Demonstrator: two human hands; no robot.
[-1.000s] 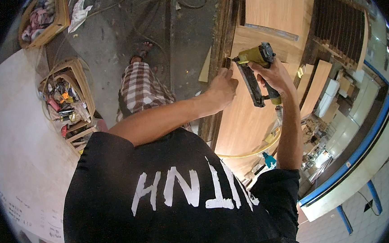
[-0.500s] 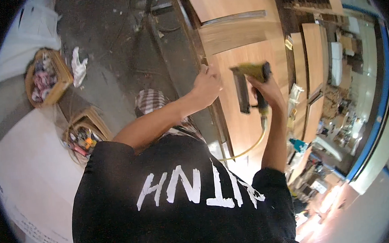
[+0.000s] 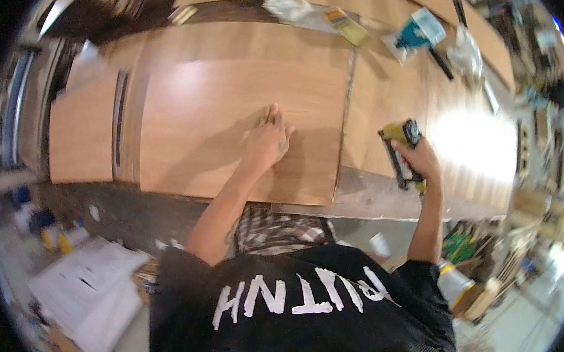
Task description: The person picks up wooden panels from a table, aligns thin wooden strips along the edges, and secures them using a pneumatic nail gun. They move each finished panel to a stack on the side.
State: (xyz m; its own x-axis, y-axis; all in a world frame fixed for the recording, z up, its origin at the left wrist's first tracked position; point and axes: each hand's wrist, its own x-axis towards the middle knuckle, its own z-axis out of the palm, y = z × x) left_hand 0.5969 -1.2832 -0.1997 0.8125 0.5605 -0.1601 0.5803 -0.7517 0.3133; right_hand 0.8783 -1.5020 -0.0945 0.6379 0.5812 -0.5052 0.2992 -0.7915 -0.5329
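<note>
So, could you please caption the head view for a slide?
Left hand flat on a wooden panel; right hand grips a yellow nail gun.

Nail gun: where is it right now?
Head view, right of centre: the yellow nail gun is in the right hand, off the wooden panel's right edge; the left hand lies flat on that panel.

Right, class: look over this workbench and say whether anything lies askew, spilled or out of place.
The light brown wooden panel under the left hand overhangs the bench's front edge, its near right corner past the rim. Crumpled white wrapping and a torn blue packet litter the far side. The right hand holds a yellow nail gun.
</note>
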